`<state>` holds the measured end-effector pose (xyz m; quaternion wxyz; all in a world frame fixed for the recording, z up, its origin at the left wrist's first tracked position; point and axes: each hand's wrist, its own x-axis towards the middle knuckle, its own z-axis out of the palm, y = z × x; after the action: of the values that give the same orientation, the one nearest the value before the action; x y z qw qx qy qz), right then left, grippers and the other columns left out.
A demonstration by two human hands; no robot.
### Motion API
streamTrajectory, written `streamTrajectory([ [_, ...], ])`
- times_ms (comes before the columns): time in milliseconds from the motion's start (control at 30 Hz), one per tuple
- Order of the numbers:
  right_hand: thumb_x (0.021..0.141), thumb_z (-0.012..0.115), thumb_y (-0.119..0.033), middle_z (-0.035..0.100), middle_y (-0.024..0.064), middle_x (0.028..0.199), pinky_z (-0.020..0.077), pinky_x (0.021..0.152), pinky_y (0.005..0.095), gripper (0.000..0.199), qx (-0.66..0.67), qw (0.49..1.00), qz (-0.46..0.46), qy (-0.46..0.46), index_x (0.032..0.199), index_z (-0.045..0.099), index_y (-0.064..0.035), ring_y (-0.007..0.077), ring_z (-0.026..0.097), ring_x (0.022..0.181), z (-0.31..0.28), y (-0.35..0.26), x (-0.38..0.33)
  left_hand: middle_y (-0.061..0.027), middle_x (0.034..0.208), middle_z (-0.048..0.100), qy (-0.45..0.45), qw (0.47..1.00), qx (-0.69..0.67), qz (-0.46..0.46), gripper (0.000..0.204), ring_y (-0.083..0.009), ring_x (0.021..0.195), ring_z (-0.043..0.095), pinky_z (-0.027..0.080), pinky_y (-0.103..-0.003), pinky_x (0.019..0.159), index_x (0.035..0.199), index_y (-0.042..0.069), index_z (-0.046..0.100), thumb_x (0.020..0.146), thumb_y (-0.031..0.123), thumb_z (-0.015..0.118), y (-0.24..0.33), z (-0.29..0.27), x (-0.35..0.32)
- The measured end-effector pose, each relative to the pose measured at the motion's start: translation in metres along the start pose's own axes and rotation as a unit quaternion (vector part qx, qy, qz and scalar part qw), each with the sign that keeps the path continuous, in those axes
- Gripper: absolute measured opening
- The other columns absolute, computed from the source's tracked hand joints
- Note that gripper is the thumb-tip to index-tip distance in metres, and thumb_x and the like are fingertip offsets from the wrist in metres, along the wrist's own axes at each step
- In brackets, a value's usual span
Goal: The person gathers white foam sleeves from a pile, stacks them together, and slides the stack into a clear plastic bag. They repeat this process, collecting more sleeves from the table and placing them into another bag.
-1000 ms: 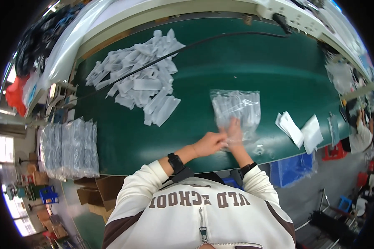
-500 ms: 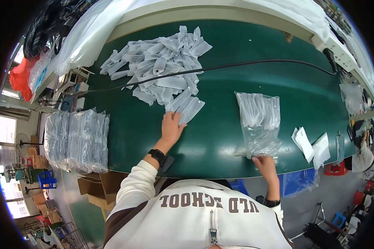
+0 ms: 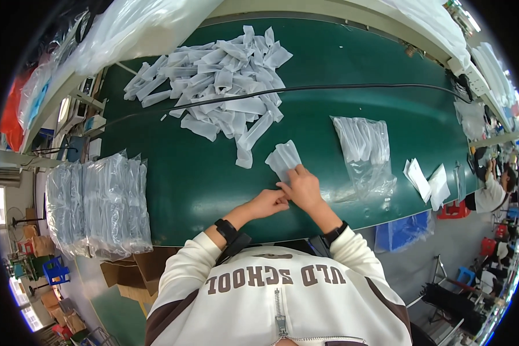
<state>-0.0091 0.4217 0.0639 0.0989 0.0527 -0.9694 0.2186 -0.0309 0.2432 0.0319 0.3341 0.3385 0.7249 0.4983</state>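
Close in front of me, my right hand [image 3: 304,187] grips the lower end of a small stack of translucent white sleeves [image 3: 284,159], fanned out slightly on the table. Its thumb reaches toward my left hand [image 3: 269,203], which is closed beside it with curled fingers; whatever may be in them is hidden. Farther off to the left lies a large heap of similar sleeves [image 3: 225,75], with a couple of loose ones trailing toward me. To the right of my hands rests a clear plastic bag [image 3: 368,150], partly filled with a row of such sleeves.
A black cable [image 3: 328,87] crosses the green table [image 3: 213,190] and the heap. Filled clear bags [image 3: 98,205] are stacked at the left edge. White papers [image 3: 417,180] lie at right, near a power strip [image 3: 473,75]. A cardboard box [image 3: 130,277] stands below the table edge.
My left hand has come right from the heap's near edge. My right hand has let go of the clear bag and moved left. The sleeve stack now lies apart from the heap, in my right hand.
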Motion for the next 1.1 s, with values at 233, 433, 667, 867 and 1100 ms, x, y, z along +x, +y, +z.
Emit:
streamTrajectory([
  [233,0.078,0.075,-0.019,0.060,0.0185,0.087,0.0548,0.063,0.0386,0.028,-0.088,0.990,0.090,-0.059,0.089,0.062,0.0034,0.0334,0.066,0.074,0.045,0.003,-0.024,-0.0104,0.110,0.065,0.160,0.953,0.240,0.097,0.042,-0.0245,0.107,0.062,0.050,-0.037,0.094,0.120,0.004,0.058,0.082,0.011,0.073,0.005,-0.039,-0.032],
  [433,0.080,0.071,-0.011,0.062,0.0189,0.096,0.0552,0.066,0.0396,0.038,0.342,0.892,0.203,-0.217,0.113,0.059,0.0033,0.0357,0.066,0.078,0.026,-0.017,-0.041,-0.0101,0.117,0.059,0.212,0.831,0.452,0.246,0.044,-0.0291,0.118,0.054,0.043,-0.040,0.101,0.116,0.006,0.059,0.076,0.012,0.075,0.031,-0.054,-0.029],
  [667,0.085,0.063,-0.006,0.063,0.0179,0.093,0.0538,0.069,0.0453,0.026,0.063,0.983,0.126,0.117,0.110,0.059,0.0004,0.0352,0.066,0.083,-0.005,0.032,-0.014,-0.0131,0.106,0.056,-0.013,0.916,0.373,0.148,0.034,-0.0315,0.107,0.056,0.045,-0.043,0.095,0.103,0.004,0.058,0.072,0.003,0.071,-0.027,-0.042,-0.047],
  [867,0.082,0.060,-0.001,0.062,0.0206,0.089,0.0518,0.072,0.0506,0.018,-0.012,0.994,0.109,0.026,0.100,0.061,0.0024,0.0431,0.063,0.085,0.028,0.058,-0.022,-0.0152,0.119,0.053,0.033,0.939,0.292,0.178,0.029,-0.0331,0.117,0.052,0.044,-0.042,0.099,0.098,0.004,0.058,0.072,0.002,0.071,-0.025,-0.029,-0.048],
  [1100,0.081,0.058,0.001,0.061,0.0209,0.090,0.0522,0.071,0.0507,0.016,0.154,0.985,-0.008,-0.082,0.097,0.062,0.0007,0.0430,0.062,0.083,0.028,0.024,-0.043,-0.0162,0.133,0.046,0.142,0.886,0.388,0.213,0.028,-0.0364,0.128,0.044,0.037,-0.049,0.109,0.098,0.005,0.060,0.074,0.006,0.073,0.012,-0.022,-0.048],
])
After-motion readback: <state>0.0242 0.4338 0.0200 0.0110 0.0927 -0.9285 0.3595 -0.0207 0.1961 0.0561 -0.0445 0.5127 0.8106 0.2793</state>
